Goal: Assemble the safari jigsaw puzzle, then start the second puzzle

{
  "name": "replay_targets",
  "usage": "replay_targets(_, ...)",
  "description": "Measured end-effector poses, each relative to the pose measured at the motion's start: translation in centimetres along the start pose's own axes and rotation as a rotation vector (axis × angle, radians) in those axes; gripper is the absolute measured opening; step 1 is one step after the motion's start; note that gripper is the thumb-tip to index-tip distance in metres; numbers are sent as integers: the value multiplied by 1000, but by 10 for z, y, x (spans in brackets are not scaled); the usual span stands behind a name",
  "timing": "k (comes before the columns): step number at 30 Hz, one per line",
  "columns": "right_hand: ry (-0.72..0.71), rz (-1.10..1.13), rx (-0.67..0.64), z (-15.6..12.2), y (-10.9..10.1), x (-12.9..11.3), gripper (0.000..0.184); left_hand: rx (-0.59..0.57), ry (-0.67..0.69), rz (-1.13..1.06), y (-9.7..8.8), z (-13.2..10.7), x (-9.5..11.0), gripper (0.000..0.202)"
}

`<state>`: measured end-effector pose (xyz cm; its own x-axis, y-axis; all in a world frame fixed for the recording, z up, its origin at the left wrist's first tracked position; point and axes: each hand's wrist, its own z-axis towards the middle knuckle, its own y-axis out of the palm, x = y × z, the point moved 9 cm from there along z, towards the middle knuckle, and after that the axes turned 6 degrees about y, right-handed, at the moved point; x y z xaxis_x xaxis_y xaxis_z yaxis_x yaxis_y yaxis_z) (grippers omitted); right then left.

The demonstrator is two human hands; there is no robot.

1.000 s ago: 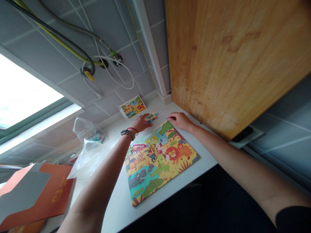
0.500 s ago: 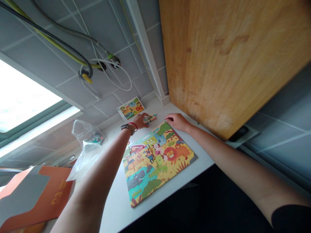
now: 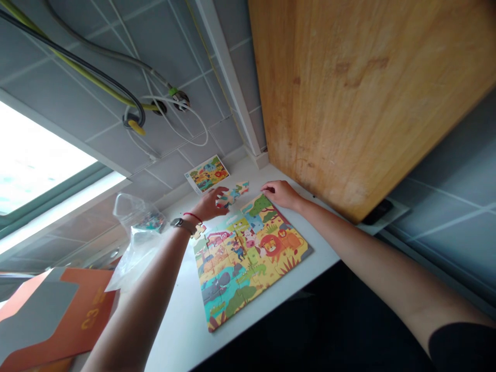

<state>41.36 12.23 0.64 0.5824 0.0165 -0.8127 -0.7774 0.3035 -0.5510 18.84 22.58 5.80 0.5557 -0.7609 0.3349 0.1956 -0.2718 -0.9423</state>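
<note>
Head view: left of the puzzle point(image 3: 248, 261), one bag point(image 3: 134, 258); beyond the puzzle, one card point(image 3: 208, 174), one left hand point(image 3: 210, 204) with fingers parted, beside loose pieces point(image 3: 237, 192) too overlapped to count; one puzzle, flat on the counter point(image 3: 178, 310); at its far corner, one right hand point(image 3: 282, 194), fingertips close, hold unclear.

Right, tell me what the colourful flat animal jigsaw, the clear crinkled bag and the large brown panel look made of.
Colourful flat animal jigsaw: probably card, matt to satin; printed artwork, cut seams. Clear crinkled bag: thin, glossy plastic, see-through with highlights. Large brown panel: apparently wood, low sheen, showing grain, though veneer is possible.
</note>
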Motion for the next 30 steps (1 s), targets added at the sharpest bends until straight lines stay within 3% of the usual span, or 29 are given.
replay_targets(4,0,-7,14,-1,0,-2,19,155,140,-100,6,-54,35,64)
replay_targets(8,16,-16,12,-2,-1,-1,19,298,66,-156,22,-106,39,60)
replay_targets(11,6,-1,16,-3,-2,-1,20,365,60,-175,27,-128,38,59)
replay_targets(18,-22,40,27,-1,-4,4,22,404,147,-186,20,-142,42,65)
replay_targets(22,-45,14,26,-5,-6,-5,27,477,115,-152,12,-148,34,70)
replay_targets(26,-162,-74,54,-22,-4,-46,29,520,55,-161,9,-151,22,76)
replay_targets(30,-282,-100,-144,-44,33,-102,25,571,68,-163,7,-152,19,76)
